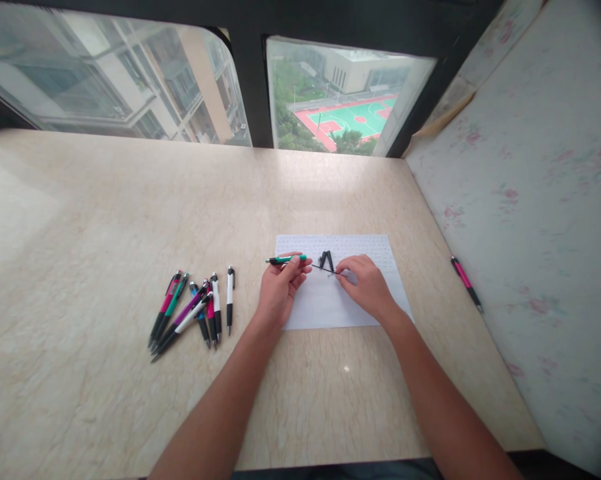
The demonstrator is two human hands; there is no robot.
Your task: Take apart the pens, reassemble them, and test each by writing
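green pen barrel [300, 257]: is lying crosswise in the left hand [279, 287], above the upper left part of the paper [330, 313], its clicker end pointing left.
barrel handling: it is looking light, stiff and smooth, likely plastic, so it is probably inclining to slip or roll; the middle of the shaft is seeming the surest place for thumb and finger.
left grip: the thumb is pressing the barrel against the fingers, the lower fingers curling loosely beneath.
thin dark rod [324, 269]: is running from near the left fingertips to the right hand [365, 280]; whether its left end is touching the left fingers, one cannot tell.
rod handling: it is looking very light and slim, perhaps flexing under a sideways push; its right end is offering a sensible pinch point.
right grip: thumb and forefinger are pinching the rod near that end.
short black parts [330, 261]: are lying on the paper just beyond the rod, close together; they are seeming light and hard, probably rolling easily, a gentle side pinch likely suiting them.
paper: is lying under both hands, its far part showing rows of writing.
loose pens [188, 307]: are lying left of the paper, some crossing others.
pink pen [466, 284]: is lying alone beside the wall [530, 233].
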